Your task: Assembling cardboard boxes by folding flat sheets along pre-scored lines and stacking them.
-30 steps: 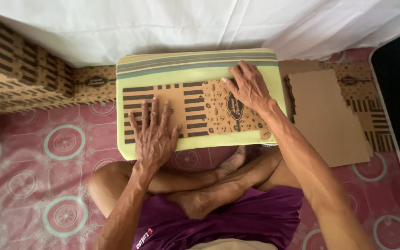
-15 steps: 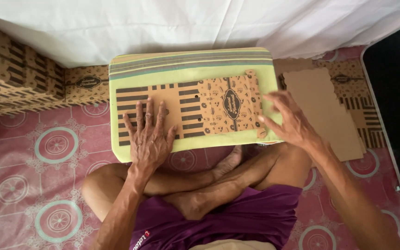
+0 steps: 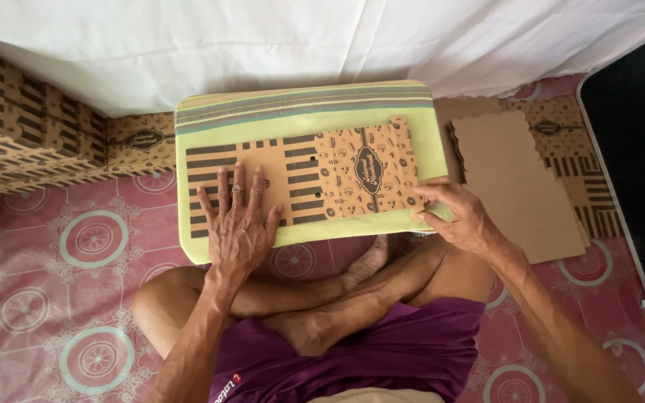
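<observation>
Head view: I see a flat, unfolded brown cardboard box blank printed with dark stripes and small motifs (image 3: 315, 179) lying across the lime-green rectangular cushion with striped top edge (image 3: 427, 127), which seems to serve as a firm work surface above the crossed legs. My left hand (image 3: 239, 227) presses down on the blank's near-left part, fingers spread flat and gripping nothing, apparently to pin it, while my right hand (image 3: 463, 216) pinches the blank's near-right corner between curled fingers and thumb. Right of the cushion lies a stack of plain brown cardboard sheets (image 3: 516, 186); left of it stand piled printed cardboard boxes (image 3: 24, 134).
</observation>
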